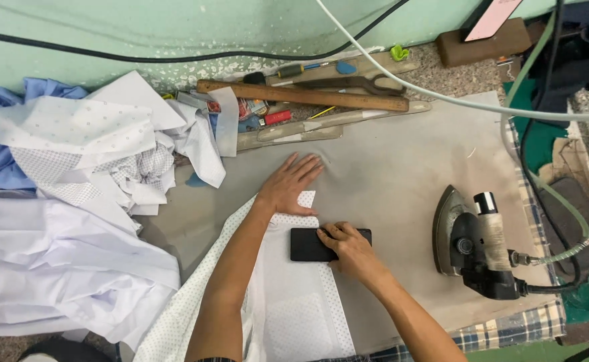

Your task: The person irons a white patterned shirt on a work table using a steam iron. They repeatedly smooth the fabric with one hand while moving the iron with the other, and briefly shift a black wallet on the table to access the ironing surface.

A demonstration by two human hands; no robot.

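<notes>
Left hand flat, fingers spread, grip empty, pressing the far end of the dotted white cloth on the grey bench | right hand fingers curled down on a black rectangular block lying across the cloth, near centre | steam iron resting at right | wooden ruler at far edge | white fabric pile at left
</notes>
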